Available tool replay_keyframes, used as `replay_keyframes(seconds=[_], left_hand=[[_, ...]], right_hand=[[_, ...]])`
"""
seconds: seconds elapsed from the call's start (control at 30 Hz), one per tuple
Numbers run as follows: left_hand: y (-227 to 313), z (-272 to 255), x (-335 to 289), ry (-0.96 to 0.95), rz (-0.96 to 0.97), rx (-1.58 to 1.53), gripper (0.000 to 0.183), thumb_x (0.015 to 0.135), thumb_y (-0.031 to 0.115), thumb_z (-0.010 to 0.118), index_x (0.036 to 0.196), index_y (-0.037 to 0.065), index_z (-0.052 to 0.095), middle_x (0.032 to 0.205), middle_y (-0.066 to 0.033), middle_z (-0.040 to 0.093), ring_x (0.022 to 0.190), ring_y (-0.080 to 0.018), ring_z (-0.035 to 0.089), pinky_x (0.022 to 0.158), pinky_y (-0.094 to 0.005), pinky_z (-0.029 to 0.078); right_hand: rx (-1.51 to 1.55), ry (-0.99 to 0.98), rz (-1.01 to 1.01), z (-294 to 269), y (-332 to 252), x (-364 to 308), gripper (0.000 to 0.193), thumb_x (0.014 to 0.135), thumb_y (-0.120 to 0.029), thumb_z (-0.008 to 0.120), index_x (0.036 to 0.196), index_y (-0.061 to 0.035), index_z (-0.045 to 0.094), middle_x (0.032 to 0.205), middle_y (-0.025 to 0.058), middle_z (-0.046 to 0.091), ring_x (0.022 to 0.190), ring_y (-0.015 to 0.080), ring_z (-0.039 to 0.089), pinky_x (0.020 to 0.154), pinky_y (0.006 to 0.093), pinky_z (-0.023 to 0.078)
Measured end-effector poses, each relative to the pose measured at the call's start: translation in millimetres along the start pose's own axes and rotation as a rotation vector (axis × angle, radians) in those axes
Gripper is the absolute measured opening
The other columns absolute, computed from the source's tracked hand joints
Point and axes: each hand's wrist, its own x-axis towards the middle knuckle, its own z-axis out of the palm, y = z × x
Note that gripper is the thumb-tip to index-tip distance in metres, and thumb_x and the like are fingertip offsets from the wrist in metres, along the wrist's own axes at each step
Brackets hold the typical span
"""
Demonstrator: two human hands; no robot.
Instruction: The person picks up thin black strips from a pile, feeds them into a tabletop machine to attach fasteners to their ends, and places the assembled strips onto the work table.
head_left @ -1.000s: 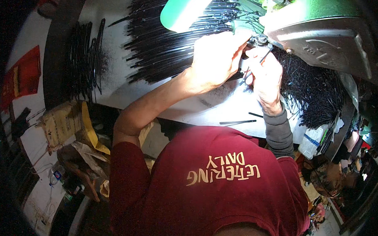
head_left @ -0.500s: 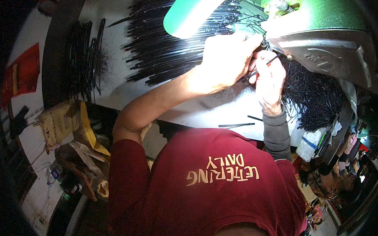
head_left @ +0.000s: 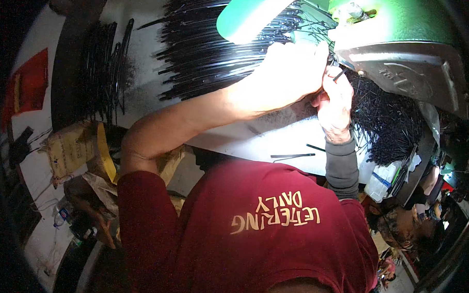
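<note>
Both of my hands work close together at the lower edge of a green machine (head_left: 404, 28) with a dark metal cover. My right hand (head_left: 336, 106) pinches a thin black strip (head_left: 340, 74), whose end sticks out toward the machine. Just left of it, my left hand (head_left: 294, 71) is closed, its fingertips at a small dark part under the machine's edge. Glare and the fingers hide what the left hand grips. Behind it lies a wide heap of thin black strips (head_left: 196, 57), side by side on the white table (head_left: 224, 136).
A bright green-backed lamp (head_left: 254, 15) hangs over the heap. Right of my hands is a tangled pile of black strips (head_left: 390, 110). Loose strips (head_left: 293, 156) lie near the front edge, and a smaller bundle (head_left: 105, 69) at left. A white and blue pack (head_left: 382, 180) stands at right.
My left elbow has swung out to the left, and my left hand has shifted slightly right, over part of the strip. My right hand stays nearly in place, still pinching the strip.
</note>
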Motion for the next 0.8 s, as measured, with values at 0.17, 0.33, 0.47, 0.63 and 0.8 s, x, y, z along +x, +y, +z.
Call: replay_keyframes(seconds=[0.17,0.33,0.47,0.63,0.8], left_hand=[[0.8,3.0,-0.7,-0.004,-0.054,-0.127,0.046,0.08,0.018,0.055,0.118,-0.006,0.046,0.074,-0.0139,0.056,0.053,-0.0215,0.057,0.044,-0.0309,0.046],[-4.2,-1.7,-5.6,-0.018,0.008,-0.104,0.043,0.082,0.016,0.054,0.12,-0.003,0.047,0.074,-0.0152,0.055,0.053,-0.0215,0.057,0.043,-0.031,0.045],[-3.4,4.4,-8.3,-0.016,-0.027,-0.06,0.04,0.081,0.012,0.054,0.118,-0.002,0.05,0.077,-0.0159,0.055,0.052,-0.0221,0.055,0.044,-0.0323,0.044],[-6.0,-10.8,-11.5,-0.01,0.044,-0.095,0.047,0.077,0.016,0.057,0.117,-0.007,0.044,0.073,-0.0087,0.054,0.063,-0.0209,0.056,0.052,-0.0327,0.042],[-16.5,-8.9,-30.9,0.024,-0.041,-0.257,0.023,0.084,0.007,0.054,0.105,-0.002,0.053,0.065,-0.0096,0.052,0.044,-0.0222,0.045,0.043,-0.0287,0.039]], right_hand=[[0.061,-0.032,0.038,-2.0,3.4,-0.9,0.022,0.092,-0.017,0.051,0.103,0.0022,0.055,0.081,0.0046,0.06,0.055,0.0071,0.052,0.046,0.018,0.041],[0.049,0.046,0.003,6.6,0.8,-2.4,0.018,0.092,-0.016,0.051,0.098,-0.0002,0.056,0.072,0.0035,0.057,0.051,0.009,0.054,0.044,0.0197,0.041],[-0.093,0.035,0.022,5.6,-5.5,-2.8,0.02,0.094,-0.019,0.051,0.097,0.0003,0.056,0.069,0.0024,0.055,0.051,0.0078,0.051,0.046,0.0205,0.041],[-0.102,0.054,0.033,1.8,-7.8,-2.1,0.018,0.092,-0.016,0.051,0.093,0.0007,0.058,0.069,0.0046,0.057,0.049,0.0084,0.053,0.044,0.0199,0.041],[0.128,0.027,0.085,9.0,-1.9,-9.7,0.022,0.093,-0.017,0.049,0.099,0.0042,0.054,0.08,0.0094,0.059,0.059,0.0118,0.059,0.051,0.0231,0.049]])
